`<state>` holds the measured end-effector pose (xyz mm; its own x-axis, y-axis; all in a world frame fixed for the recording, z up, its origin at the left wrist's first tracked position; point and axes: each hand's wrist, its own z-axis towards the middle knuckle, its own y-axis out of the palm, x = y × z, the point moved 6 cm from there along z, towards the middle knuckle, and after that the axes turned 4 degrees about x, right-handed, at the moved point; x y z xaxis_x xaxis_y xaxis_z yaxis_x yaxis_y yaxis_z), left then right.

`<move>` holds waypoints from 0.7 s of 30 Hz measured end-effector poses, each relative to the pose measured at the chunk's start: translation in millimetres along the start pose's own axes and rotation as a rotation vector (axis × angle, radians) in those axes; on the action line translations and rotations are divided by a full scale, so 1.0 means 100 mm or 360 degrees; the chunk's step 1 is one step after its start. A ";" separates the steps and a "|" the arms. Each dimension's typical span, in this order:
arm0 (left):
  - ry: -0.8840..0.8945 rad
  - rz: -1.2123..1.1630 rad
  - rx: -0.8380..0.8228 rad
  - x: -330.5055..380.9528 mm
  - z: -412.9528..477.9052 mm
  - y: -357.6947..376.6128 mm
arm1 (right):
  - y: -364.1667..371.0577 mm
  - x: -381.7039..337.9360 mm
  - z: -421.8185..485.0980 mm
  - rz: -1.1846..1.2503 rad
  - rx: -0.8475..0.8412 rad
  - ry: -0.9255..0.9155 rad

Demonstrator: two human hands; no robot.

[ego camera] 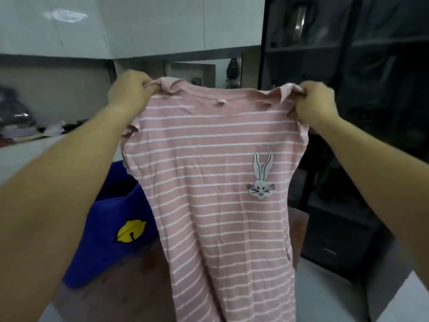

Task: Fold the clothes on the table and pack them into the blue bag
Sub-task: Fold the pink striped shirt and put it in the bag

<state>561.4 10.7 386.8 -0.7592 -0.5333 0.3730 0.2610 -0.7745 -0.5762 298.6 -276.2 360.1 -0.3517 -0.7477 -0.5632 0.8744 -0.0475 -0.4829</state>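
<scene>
A pink dress (209,182) with thin white stripes and a grey rabbit patch hangs full length in front of me, held up in the air. My left hand (131,89) pinches its left shoulder and my right hand (313,102) pinches its right shoulder. Its hem drops past the bottom of the view. The blue bag (109,228), with a yellow bell print on its side, stands on the table at the lower left, partly hidden behind the dress and my left forearm.
The brown table (130,293) lies below the dress. A dark glass-fronted cabinet (348,66) fills the right side. A pile of dark and mixed items (21,122) sits on a white counter at the far left. White wall cupboards hang above.
</scene>
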 end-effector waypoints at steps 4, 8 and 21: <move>-0.0024 -0.0055 -0.0074 -0.24 0.31 0.39 | 0.50 0.05 0.27 -0.0074 -0.0032 0.0015; -0.0024 -0.0003 -0.0269 -0.51 0.41 1.06 | 1.07 0.32 0.38 -0.0225 -0.0090 0.0068; 0.0353 0.0760 -0.0475 -1.40 -0.16 3.44 | 3.07 1.62 0.07 -0.0349 -0.0442 0.0321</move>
<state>747.8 -176.0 125.0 -0.7139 -0.6900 -0.1194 0.4496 -0.3209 -0.8336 512.4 -416.5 124.9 -0.6025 -0.5933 -0.5339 0.6576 0.0101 -0.7533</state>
